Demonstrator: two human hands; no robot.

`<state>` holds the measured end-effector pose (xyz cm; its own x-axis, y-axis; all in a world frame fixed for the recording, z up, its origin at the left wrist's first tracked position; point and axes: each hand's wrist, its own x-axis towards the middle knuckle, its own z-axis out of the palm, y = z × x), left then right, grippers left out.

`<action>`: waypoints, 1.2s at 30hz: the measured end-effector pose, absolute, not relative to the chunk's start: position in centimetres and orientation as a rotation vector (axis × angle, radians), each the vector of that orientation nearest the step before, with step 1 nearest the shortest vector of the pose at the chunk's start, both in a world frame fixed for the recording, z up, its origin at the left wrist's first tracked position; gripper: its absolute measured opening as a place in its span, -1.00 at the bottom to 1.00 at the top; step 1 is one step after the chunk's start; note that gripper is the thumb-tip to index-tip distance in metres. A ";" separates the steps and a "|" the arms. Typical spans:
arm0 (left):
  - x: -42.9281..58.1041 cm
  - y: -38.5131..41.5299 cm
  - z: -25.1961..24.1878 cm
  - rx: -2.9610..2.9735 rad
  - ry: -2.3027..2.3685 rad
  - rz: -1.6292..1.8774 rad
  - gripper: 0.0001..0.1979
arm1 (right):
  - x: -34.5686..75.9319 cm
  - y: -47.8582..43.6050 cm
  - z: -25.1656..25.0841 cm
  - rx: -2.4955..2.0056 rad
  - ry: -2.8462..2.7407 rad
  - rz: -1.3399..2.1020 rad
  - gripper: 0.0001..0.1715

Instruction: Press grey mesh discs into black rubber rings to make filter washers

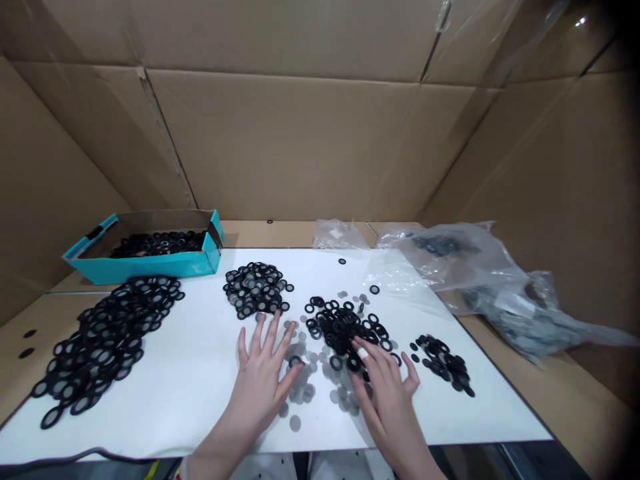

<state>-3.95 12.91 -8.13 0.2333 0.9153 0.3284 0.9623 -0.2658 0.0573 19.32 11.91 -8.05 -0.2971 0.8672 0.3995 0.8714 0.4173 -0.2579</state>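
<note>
My left hand (260, 383) rests over the white board with its fingers spread. Its fingertips reach the near edge of a heap of black rings with grey discs in them (255, 288), and its thumb is at a single black ring (291, 362). Stretched out over a pile of black rings (343, 327), my right hand (383, 383) touches the pile's near side with its fingertips; a white band is around one finger. Loose grey translucent discs (307, 393) lie scattered between the two hands. Neither hand visibly grips anything.
A long heap of black rings (105, 340) covers the left side. Behind it stands a blue open box (150, 267) of rings. To the right lie small black pieces (445, 363) and clear plastic bags (465, 260). Cardboard walls (290, 140) surround the white board (190, 400).
</note>
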 end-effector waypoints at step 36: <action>-4.7 13.0 -5.6 -2.728 -2.002 -1.202 -0.90 | 17.7 13.4 -6.3 -1.468 -2.202 0.189 -0.83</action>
